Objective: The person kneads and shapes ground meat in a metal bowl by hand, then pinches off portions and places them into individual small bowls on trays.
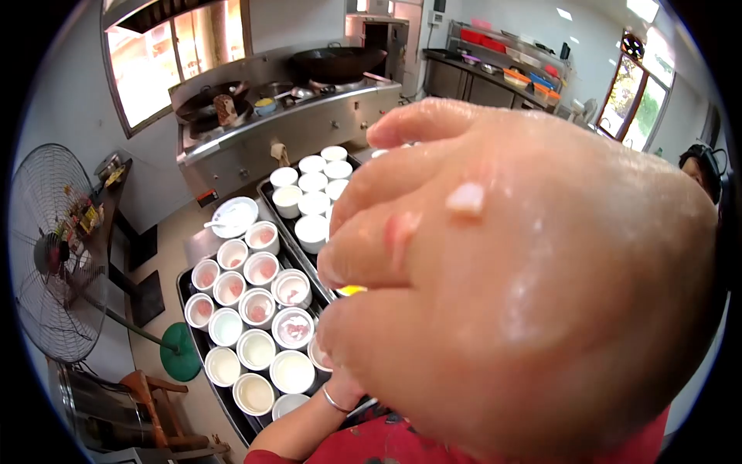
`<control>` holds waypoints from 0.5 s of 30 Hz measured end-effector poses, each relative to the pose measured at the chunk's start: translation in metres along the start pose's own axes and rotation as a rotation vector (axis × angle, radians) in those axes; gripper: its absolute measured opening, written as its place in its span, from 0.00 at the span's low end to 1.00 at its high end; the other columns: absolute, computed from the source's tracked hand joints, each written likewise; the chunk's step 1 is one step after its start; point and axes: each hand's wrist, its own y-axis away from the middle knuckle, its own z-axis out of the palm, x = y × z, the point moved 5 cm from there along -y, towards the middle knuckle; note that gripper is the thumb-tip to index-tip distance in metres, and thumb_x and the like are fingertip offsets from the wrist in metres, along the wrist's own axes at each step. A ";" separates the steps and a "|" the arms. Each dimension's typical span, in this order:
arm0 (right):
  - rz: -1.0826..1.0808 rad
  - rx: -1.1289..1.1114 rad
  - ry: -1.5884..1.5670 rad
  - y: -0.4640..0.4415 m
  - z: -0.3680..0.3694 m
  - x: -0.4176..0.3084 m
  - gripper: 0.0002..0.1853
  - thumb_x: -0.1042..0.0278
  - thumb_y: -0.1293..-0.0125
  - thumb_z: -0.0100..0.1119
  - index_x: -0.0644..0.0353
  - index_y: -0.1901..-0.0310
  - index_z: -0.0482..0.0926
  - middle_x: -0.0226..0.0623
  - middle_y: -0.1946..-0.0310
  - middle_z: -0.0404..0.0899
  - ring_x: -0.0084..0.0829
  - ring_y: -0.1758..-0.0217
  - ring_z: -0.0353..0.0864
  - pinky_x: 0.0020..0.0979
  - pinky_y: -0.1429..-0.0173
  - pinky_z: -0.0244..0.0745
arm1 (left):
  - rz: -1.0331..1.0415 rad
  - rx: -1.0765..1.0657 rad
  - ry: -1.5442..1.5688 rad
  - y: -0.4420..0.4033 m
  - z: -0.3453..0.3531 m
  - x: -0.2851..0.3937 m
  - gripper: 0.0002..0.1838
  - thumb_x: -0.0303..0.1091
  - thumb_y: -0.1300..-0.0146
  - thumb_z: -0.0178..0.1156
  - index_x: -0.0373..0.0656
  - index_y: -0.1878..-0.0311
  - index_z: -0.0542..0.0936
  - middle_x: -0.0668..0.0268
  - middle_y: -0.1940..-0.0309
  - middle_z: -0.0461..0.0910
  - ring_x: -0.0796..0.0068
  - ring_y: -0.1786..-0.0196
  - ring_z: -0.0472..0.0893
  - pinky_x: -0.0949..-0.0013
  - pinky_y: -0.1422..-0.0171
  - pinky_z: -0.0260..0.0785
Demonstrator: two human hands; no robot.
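Observation:
My right hand point(525, 263) is raised very close to the camera, back side facing it, and fills the right half of the view. Its skin looks wet, with a small pale bit stuck near a knuckle; its fingers curl away, and their tips and anything in them are hidden. Lower down, my left hand point(345, 384) is mostly hidden behind it, with only the wrist area and a bracelet showing beside the cups. White cups point(259, 307) stand in rows on a black tray point(224, 394), several holding pink pieces, others pale contents. A second tray point(290, 240) holds more white cups point(312, 182).
A white bowl point(235, 215) with a spoon sits behind the near tray. At left stand a fan point(58, 255) and a wooden stool point(158, 402). Woks point(338, 63) rest on the steel stove point(286, 124) at the back. Part of another person point(699, 166) shows at far right.

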 end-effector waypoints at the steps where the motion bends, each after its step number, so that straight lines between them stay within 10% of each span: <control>1: -0.010 0.003 0.000 -0.015 -0.001 -0.011 0.22 0.67 0.57 0.61 0.61 0.57 0.71 0.41 0.59 0.71 0.39 0.54 0.69 0.41 0.45 0.59 | 0.001 -0.012 -0.006 -0.003 -0.002 -0.002 0.12 0.40 0.36 0.39 0.43 0.68 0.66 0.73 0.80 0.56 0.78 0.76 0.58 0.72 0.66 0.58; 14: -0.093 -0.007 0.005 -0.032 0.002 0.013 0.19 0.70 0.57 0.60 0.61 0.59 0.72 0.40 0.61 0.72 0.38 0.56 0.70 0.41 0.47 0.61 | 0.039 0.023 -0.081 -0.007 -0.028 0.005 0.18 0.41 0.37 0.40 0.41 0.49 0.66 0.63 0.50 0.69 0.68 0.50 0.70 0.65 0.48 0.62; 15: -0.111 -0.012 0.012 -0.035 0.001 0.012 0.19 0.70 0.57 0.60 0.61 0.59 0.72 0.40 0.62 0.72 0.38 0.56 0.71 0.41 0.47 0.61 | -0.047 -0.431 0.125 -0.017 -0.012 0.004 0.16 0.40 0.37 0.41 0.40 0.53 0.68 0.62 0.55 0.71 0.68 0.54 0.71 0.65 0.50 0.63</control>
